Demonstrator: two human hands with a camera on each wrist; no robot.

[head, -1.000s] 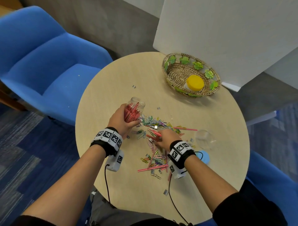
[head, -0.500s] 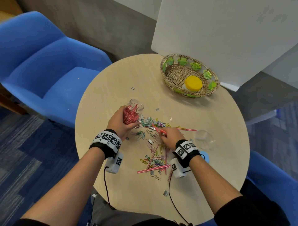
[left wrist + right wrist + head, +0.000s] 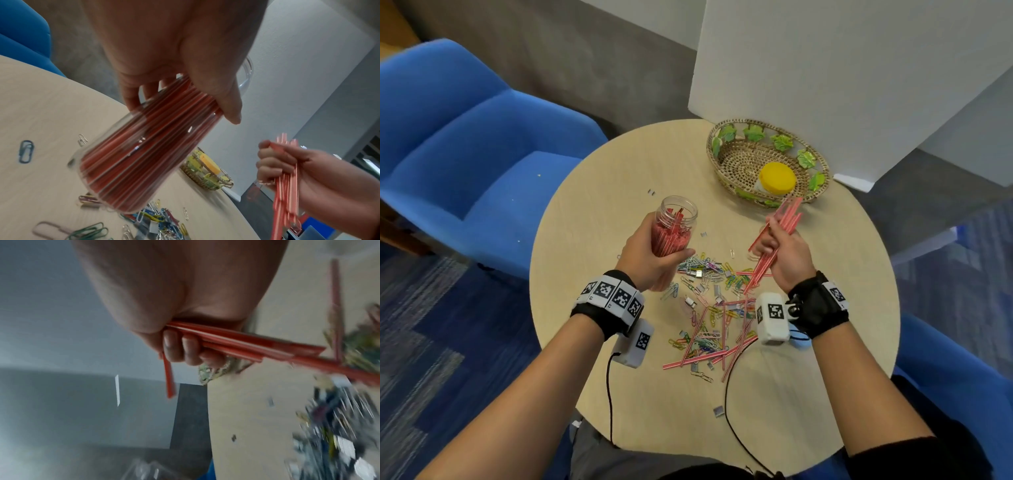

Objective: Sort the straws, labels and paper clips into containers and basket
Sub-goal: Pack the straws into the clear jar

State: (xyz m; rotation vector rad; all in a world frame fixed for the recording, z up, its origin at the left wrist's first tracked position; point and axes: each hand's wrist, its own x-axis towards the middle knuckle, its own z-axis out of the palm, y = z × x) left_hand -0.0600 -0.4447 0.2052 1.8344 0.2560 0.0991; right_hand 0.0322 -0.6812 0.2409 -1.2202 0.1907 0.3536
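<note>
the round table (image 3: 619, 192) has a blue chair (image 3: 465, 144) beside it on the left and a white board (image 3: 842, 75) behind it. at the far side of the table sits a basket (image 3: 726, 156) with a yellow lid (image 3: 778, 178) inside. the left hand (image 3: 650, 253) is wrapped around a clear jar (image 3: 678, 212) packed full of red straws (image 3: 144, 151), lifted off the table and tipped a bit. the right hand (image 3: 786, 253) is closed tight on a bunch (image 3: 784, 222) of red straws, held up in the air beside the jar but apart from it. under both hands lies a messy pile of paper clips (image 3: 705, 308), more loose straws (image 3: 698, 358) and small silver labels (image 3: 718, 411) on the table
</note>
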